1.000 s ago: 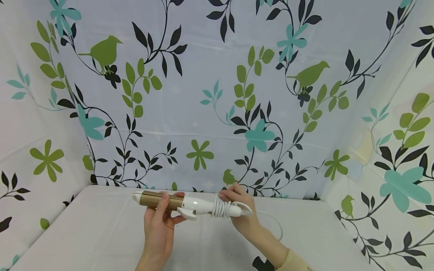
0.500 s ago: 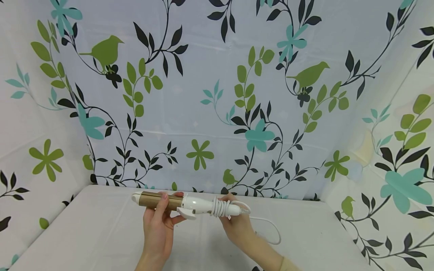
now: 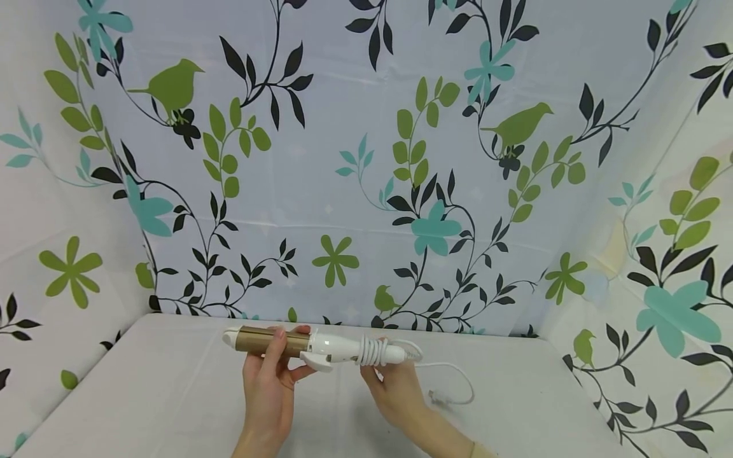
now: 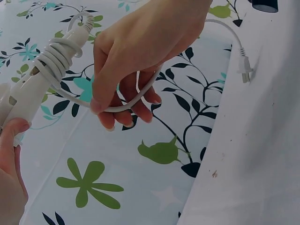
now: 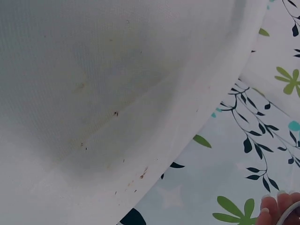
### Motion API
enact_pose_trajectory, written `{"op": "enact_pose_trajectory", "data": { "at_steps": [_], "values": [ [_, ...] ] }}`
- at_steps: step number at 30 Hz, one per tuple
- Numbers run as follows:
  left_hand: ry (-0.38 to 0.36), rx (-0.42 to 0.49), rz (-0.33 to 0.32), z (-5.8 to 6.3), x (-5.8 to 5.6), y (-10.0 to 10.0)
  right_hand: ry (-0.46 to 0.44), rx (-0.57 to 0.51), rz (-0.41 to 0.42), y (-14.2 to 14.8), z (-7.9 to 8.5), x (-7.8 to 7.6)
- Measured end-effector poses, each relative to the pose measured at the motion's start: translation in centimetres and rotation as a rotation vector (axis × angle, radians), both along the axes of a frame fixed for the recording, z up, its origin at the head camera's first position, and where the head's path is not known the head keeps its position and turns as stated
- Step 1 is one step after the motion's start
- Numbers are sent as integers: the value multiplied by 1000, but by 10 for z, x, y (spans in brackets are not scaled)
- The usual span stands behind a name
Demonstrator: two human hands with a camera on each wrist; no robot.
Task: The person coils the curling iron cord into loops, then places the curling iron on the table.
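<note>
A curling iron (image 3: 338, 347) with a gold barrel and white handle lies level above the table. My left hand (image 3: 268, 391) grips its barrel, thumb in front. Several loops of white power cord (image 3: 373, 352) wrap the handle. Below the handle's right end, my right hand (image 3: 401, 391) holds the cord's free part. In the left wrist view, that right hand (image 4: 140, 47) pinches the cord between thumb and fingers, and the plug (image 4: 244, 70) dangles beyond it. The right wrist view catches only fingertips (image 5: 276, 206) with a bit of cord (image 5: 290, 213) in the corner.
A white table (image 3: 172, 388) lies under the hands. Cloth with leaves, birds and flowers (image 3: 321, 159) hangs behind it and along both sides. A dark cylindrical piece (image 4: 265, 4) shows at the top of the left wrist view. Small dark specks mark the white surface (image 5: 140, 176).
My right hand has come from behind the handle's end down to below it, drawing the cord along. The loose cord end has swung, and its plug now shows. My left hand keeps its grip.
</note>
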State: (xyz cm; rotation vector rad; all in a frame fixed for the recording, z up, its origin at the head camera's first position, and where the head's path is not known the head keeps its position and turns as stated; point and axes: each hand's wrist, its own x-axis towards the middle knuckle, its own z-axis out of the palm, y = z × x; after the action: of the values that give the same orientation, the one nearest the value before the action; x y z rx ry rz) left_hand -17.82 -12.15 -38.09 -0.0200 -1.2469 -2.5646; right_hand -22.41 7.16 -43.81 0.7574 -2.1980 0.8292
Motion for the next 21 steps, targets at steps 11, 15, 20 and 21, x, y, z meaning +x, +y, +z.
{"op": "enact_pose_trajectory", "data": {
  "at_steps": [11, 15, 20, 21],
  "values": [
    [-5, 15, 34, 8, -5, 3, 263, 154, -10, -4, -8, 4],
    [6, 24, 52, 9, -9, 6, 230, 201, -20, 0, -15, 3],
    [4, 53, 90, 10, -16, 10, 194, 293, -21, 6, -27, 4],
    [1, 64, 102, 11, -18, 10, 181, 311, -10, 7, -29, 4]
  ]
}}
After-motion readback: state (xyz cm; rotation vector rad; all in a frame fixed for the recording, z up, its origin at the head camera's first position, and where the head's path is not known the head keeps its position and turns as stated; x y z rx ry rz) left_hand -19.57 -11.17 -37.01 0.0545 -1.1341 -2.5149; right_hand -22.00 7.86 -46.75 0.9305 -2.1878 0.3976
